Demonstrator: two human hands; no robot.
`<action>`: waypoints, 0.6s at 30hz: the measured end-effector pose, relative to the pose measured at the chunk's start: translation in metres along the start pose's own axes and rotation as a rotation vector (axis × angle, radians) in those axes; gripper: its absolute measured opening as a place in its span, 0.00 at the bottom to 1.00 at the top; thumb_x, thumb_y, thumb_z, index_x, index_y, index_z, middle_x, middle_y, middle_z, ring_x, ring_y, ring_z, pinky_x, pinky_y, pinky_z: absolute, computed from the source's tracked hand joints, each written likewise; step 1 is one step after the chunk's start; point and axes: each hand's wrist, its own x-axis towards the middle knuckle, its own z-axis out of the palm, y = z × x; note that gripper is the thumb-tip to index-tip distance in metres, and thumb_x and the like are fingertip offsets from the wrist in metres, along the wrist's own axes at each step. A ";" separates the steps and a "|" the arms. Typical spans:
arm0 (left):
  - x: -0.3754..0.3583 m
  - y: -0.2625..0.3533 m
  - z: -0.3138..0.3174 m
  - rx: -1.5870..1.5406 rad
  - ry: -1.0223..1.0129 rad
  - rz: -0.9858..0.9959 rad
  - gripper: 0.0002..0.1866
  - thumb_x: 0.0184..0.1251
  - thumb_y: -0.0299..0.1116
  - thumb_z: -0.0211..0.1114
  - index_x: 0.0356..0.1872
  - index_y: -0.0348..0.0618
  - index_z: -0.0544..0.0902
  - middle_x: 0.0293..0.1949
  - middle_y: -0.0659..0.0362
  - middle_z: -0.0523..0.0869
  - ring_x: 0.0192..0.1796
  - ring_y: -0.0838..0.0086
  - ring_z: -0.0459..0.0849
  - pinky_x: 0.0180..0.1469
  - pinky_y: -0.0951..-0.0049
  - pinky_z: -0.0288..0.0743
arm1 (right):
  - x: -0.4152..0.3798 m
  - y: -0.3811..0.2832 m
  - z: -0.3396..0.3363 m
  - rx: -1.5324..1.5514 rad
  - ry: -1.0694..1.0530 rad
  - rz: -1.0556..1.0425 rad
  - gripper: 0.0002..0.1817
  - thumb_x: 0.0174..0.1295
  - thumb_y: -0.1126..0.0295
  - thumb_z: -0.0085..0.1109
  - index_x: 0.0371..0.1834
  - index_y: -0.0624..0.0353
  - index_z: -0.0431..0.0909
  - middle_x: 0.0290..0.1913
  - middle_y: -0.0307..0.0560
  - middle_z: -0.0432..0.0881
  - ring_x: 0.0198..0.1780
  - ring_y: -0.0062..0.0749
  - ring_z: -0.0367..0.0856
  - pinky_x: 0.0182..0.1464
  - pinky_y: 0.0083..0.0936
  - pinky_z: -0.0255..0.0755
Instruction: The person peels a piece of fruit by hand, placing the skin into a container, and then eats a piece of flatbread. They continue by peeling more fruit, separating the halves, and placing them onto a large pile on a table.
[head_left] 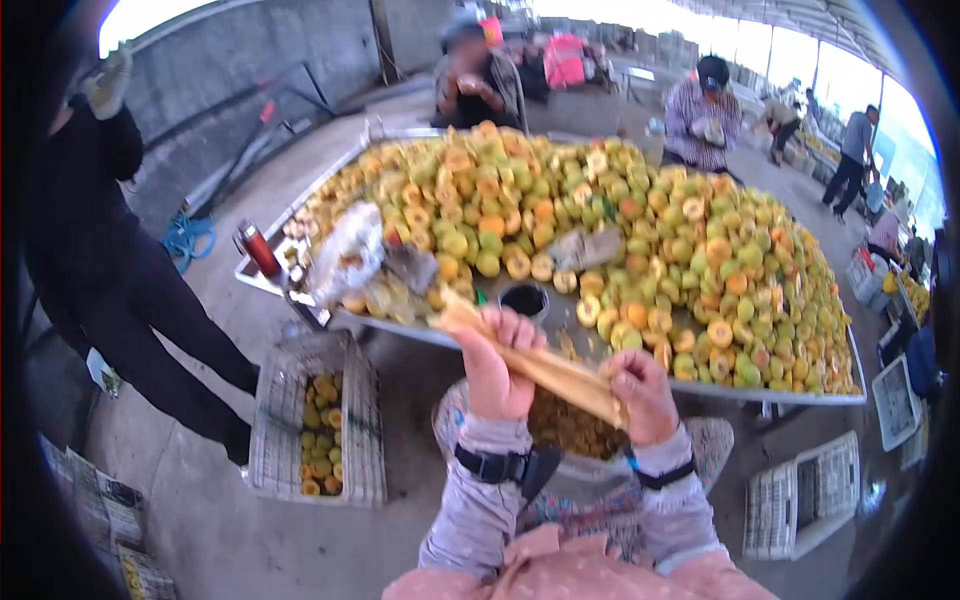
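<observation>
A long tan-yellow strip-like thing [562, 378] stretches between my two hands above the table's near edge; its exact kind I cannot make out. My left hand [495, 365] is closed around its left part, with one end sticking out past the thumb. At its right end, my right hand [645, 395] pinches it. Beyond my hands, a heap of yellow-green halved fruit [740, 290], like apricots or peaches, covers much of the metal table [700, 390]. Near my left hand stands a dark cup [525, 298]. A tub [575, 425] of brownish pieces sits below, partly hidden by my hands.
Grey gloves [587, 248], a clear plastic bag [348, 250] and a red flask [258, 250] lie or stand on the table. A crate of fruit [365, 430] is at left, another crate [775, 510] at right. People [700, 120] stand around the table; one person [110, 250] is close at left.
</observation>
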 end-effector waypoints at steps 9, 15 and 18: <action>-0.031 0.001 0.024 0.153 -0.064 0.027 0.28 0.56 0.66 0.62 0.31 0.56 0.61 0.28 0.69 0.62 0.32 0.78 0.65 0.36 0.72 0.62 | -0.003 0.025 -0.025 0.128 -0.035 0.094 0.17 0.54 0.61 0.72 0.37 0.53 0.72 0.37 0.38 0.75 0.42 0.24 0.72 0.45 0.21 0.66; -0.021 0.006 0.035 0.167 -0.068 0.152 0.29 0.55 0.64 0.65 0.30 0.54 0.60 0.26 0.69 0.60 0.29 0.79 0.61 0.35 0.74 0.59 | 0.008 0.005 -0.026 0.416 0.027 0.098 0.06 0.64 0.70 0.62 0.41 0.55 0.75 0.39 0.39 0.81 0.50 0.41 0.82 0.56 0.43 0.77; -0.024 0.013 0.049 0.321 -0.101 0.263 0.28 0.57 0.63 0.64 0.30 0.52 0.61 0.25 0.68 0.62 0.26 0.79 0.61 0.31 0.74 0.59 | 0.010 0.020 -0.070 0.372 0.121 0.098 0.07 0.64 0.72 0.62 0.42 0.56 0.76 0.39 0.41 0.81 0.47 0.38 0.84 0.50 0.37 0.81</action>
